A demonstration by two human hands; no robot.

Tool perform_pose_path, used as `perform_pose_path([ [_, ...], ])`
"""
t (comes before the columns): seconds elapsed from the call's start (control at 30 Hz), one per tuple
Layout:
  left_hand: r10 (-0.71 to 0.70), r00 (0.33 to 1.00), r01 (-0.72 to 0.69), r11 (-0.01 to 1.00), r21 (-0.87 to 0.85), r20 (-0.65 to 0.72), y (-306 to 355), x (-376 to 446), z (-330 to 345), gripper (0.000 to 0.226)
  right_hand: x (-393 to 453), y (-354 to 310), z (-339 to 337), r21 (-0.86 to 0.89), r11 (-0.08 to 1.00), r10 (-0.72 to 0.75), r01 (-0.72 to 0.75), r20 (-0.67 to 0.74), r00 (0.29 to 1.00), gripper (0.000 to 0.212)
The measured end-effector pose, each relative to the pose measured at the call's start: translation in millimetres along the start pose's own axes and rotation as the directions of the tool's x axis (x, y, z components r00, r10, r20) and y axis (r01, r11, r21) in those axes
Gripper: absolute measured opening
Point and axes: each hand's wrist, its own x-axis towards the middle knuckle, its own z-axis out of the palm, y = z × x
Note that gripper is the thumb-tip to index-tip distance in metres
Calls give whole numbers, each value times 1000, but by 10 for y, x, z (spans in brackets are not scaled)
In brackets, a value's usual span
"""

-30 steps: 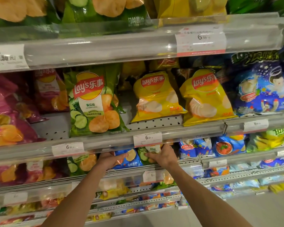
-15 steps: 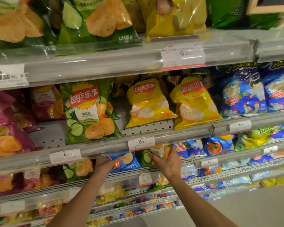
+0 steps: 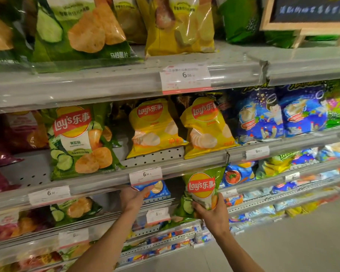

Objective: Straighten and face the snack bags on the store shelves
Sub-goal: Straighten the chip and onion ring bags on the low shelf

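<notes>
Blue chip bag point(image 3: 155, 191) on the lower shelf sits pinched at its top edge in your left hand point(image 3: 133, 199), while further right your right hand point(image 3: 214, 214) grips a green cucumber Lay's bag point(image 3: 201, 188) upright, just before the shelf rail point(image 3: 185, 167).

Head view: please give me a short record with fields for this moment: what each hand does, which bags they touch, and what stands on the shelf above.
right hand: grips a green Lay's cucumber bag by its lower part, pulled forward of the shelf edge, logo facing out
left hand: reaches under the price rail, fingers on a blue chip bag
shelf above: one large green Lay's cucumber bag and two yellow Lay's bags, all front-facing, slightly leaning
price tag: reads 6.50
</notes>
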Motion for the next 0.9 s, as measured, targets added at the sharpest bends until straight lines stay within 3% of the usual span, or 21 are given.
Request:
perform_pose_path([
  [0.13,74,997,-74,996,53,-2,-38,-132,257,53,-56,135,-112,26,999,35,-35,9,999,68],
  [0.43,53,992,-65,993,103,113,1,-276,604,61,-156,204,-246,71,996,54,-60,80,995,64],
  [0.7,-75,919,19,989,144,387,33,-146,481,59,-287,11,-80,42,999,6,-14,193,981,61],
  [0.8,-49,898,-54,974,220,438,-58,-204,204,67,-346,-103,107,34,999,-26,18,254,967,59],
  [0.9,57,937,-205,890,408,345,-203,-324,-264,51,-425,-236,396,10,998,-62,62,322,945,59],
])
